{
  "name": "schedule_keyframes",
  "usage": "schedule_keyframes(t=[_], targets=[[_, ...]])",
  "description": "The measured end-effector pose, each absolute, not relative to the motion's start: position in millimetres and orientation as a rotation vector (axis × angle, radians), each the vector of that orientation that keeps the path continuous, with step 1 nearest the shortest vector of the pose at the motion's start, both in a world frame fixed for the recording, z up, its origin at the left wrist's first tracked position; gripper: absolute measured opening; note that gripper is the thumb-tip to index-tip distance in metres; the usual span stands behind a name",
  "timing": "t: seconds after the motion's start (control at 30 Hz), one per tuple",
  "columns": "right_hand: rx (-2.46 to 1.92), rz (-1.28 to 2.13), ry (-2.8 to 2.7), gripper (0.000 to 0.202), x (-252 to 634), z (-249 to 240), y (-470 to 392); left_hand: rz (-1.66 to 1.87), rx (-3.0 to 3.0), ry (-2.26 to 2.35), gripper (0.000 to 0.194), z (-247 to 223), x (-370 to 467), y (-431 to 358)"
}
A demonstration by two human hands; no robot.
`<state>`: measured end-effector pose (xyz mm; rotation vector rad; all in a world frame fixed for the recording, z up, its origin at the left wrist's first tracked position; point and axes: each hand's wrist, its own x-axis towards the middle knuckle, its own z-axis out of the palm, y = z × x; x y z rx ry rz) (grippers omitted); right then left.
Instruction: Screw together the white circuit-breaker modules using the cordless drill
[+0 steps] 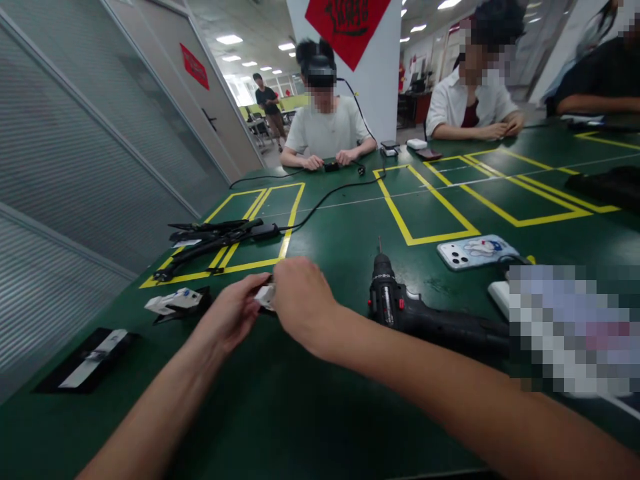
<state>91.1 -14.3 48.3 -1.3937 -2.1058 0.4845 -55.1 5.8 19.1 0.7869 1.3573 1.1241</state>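
My left hand (234, 312) is closed on a small white piece (266, 297) with a dark edge; its kind I cannot make out. Pressed up against the same piece, my right hand (305, 303) has its fingers curled and mostly hidden behind its back. To the left of my hands lies a white-and-black part (175, 302). Nearer the table's left edge is a flat black sheet (75, 370) with a white strip on it. A black cordless drill (387, 300) with a thin bit rests on its side to the right, bit pointing away from me.
Black folded gear (215, 241) with a cable (325, 199) lies at the far left of the green table (280, 413). A phone in a patterned case (470, 252) sits beyond the drill. Yellow tape (443, 235) marks rectangles. Across the table, a person in a headset (327, 127) handles a small black object.
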Motion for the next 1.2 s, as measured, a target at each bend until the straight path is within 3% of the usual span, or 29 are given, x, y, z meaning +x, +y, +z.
schedule_keyframes(t=[0.17,0.37,0.5,0.73,1.0,1.2], targets=[[-1.555,0.366,-2.073,0.023,135.7,16.3,-26.3,0.969,0.957,1.141,0.017,-6.6,1.9,-2.0],[-1.359,0.324,-2.155,0.024,158.0,-4.1,-59.0,0.932,1.032,1.096,0.021,-21.0,5.2,-21.3],[-1.159,0.360,-2.042,0.038,168.3,-14.1,-62.3,0.930,1.064,1.125,0.020,-22.1,3.8,-24.8],[-1.053,0.512,-1.828,0.037,173.7,-19.2,-65.8,0.914,0.996,0.999,0.046,-23.1,7.1,-30.2],[-1.032,0.520,-1.804,0.041,176.2,-14.9,-67.0,0.872,1.169,1.005,0.036,-29.9,5.3,-32.7],[-0.953,0.598,-1.780,0.023,177.6,-17.4,-68.6,0.864,1.198,0.953,0.043,-29.7,4.7,-35.0]])
